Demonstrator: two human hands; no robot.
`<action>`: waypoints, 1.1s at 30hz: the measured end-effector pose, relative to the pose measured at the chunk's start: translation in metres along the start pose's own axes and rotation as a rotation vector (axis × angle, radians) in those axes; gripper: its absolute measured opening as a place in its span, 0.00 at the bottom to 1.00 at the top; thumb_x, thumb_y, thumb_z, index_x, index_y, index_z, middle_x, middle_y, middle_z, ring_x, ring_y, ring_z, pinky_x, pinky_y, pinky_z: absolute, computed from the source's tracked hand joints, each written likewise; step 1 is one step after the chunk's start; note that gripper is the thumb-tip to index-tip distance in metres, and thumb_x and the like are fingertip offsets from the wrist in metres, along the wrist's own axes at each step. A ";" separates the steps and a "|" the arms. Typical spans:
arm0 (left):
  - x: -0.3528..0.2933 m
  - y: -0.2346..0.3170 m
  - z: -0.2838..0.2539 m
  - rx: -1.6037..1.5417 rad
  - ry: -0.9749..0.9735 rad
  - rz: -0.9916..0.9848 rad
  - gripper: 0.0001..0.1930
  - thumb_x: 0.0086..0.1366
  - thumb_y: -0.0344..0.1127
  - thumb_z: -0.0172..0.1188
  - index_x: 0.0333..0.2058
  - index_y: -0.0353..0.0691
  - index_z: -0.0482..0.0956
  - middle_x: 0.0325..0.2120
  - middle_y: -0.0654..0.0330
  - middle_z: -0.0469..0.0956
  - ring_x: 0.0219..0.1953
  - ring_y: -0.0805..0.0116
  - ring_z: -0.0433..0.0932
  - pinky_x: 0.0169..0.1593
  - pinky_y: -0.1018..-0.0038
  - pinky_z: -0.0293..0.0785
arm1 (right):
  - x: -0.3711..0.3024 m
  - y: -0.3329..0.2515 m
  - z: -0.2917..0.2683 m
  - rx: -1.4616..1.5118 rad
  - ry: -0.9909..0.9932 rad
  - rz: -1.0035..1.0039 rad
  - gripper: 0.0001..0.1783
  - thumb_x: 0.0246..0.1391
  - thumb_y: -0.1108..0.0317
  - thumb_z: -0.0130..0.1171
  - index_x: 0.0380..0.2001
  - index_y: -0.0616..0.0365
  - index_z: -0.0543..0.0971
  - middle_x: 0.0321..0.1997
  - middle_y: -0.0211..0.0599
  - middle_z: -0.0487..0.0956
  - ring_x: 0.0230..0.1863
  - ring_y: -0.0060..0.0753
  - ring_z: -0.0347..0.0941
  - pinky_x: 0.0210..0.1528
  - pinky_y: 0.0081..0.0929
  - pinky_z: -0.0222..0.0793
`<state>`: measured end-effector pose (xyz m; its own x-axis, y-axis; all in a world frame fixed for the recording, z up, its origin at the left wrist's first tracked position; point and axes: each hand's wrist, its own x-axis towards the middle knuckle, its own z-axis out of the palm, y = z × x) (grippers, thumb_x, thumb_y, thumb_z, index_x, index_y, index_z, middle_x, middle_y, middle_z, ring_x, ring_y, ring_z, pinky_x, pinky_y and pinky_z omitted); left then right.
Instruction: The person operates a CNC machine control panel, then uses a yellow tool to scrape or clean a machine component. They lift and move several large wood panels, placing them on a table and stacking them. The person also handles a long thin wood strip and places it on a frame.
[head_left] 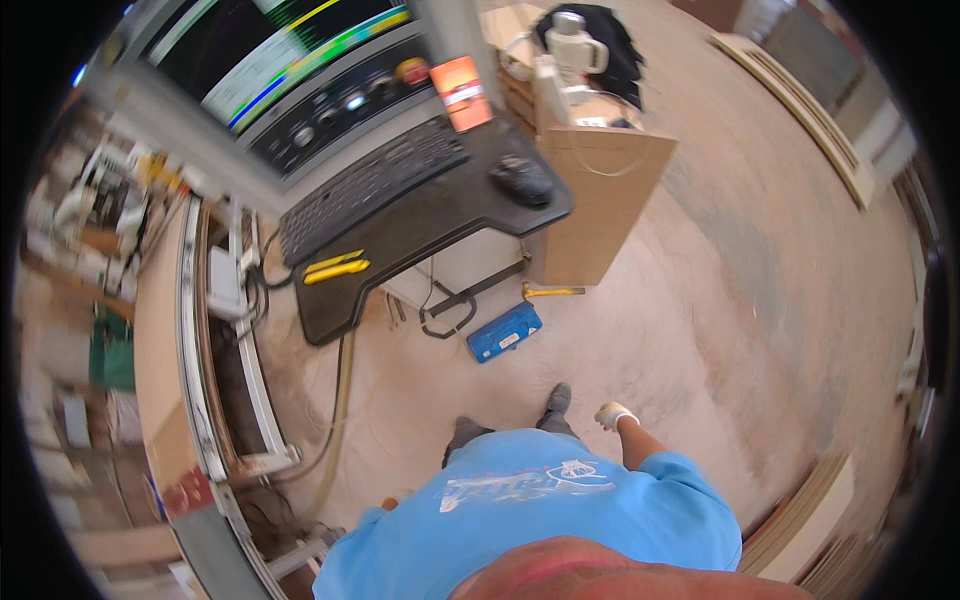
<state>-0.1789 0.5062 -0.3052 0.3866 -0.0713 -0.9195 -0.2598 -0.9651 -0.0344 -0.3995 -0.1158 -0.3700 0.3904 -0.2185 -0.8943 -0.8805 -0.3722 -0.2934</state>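
My right hand (614, 416), in a pale work glove, hangs beside my body above the dusty floor. Its fingers look curled in, and nothing shows in them. Of my left hand (390, 503) only a small part peeks out beside my blue shirt; its fingers are hidden. Neither hand touches anything I can see. Ahead of my feet a blue flat case (504, 333) lies on the floor. Next to it is a yellow-handled tool, perhaps a hammer (553, 291). A black keyboard (375, 178), a mouse (522, 180) and yellow utility knives (336, 268) rest on the console shelf (420, 248).
The control console (345, 105) has a lit screen and knobs; an orange-screened phone (462, 93) leans there. A wooden cabinet (600, 200) carries a pale jug (575, 50). A machine rail (205, 350) runs along the left. Boards (800, 520) are stacked at the lower right.
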 end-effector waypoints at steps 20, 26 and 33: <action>0.008 -0.221 0.071 -1.027 0.617 -0.129 0.25 0.68 0.54 0.56 0.49 0.37 0.84 0.44 0.49 0.85 0.45 0.54 0.83 0.50 0.60 0.78 | -0.238 -0.755 0.169 0.022 0.628 -1.683 0.34 0.57 0.69 0.60 0.68 0.61 0.69 0.52 0.49 0.83 0.53 0.46 0.82 0.58 0.40 0.76; 0.030 -0.270 0.110 -1.491 0.559 -0.292 0.18 0.69 0.48 0.60 0.42 0.38 0.84 0.29 0.59 0.83 0.27 0.65 0.79 0.31 0.65 0.74 | -0.215 -0.922 0.023 0.063 1.300 -1.276 0.39 0.59 0.53 0.63 0.60 0.77 0.69 0.67 0.70 0.70 0.67 0.64 0.69 0.70 0.46 0.65; 0.032 -0.269 0.090 -1.836 0.323 -0.110 0.17 0.70 0.47 0.59 0.39 0.37 0.83 0.30 0.58 0.82 0.28 0.63 0.79 0.32 0.65 0.76 | -0.209 -1.031 -0.087 1.076 0.156 -1.453 0.13 0.59 0.68 0.62 0.45 0.63 0.80 0.31 0.39 0.81 0.31 0.32 0.76 0.35 0.36 0.74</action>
<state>-0.1762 0.7864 -0.3609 0.5219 0.1754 -0.8348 0.8463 0.0157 0.5324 0.4501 0.2347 0.1491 0.8854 -0.3837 0.2623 0.4010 0.3453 -0.8485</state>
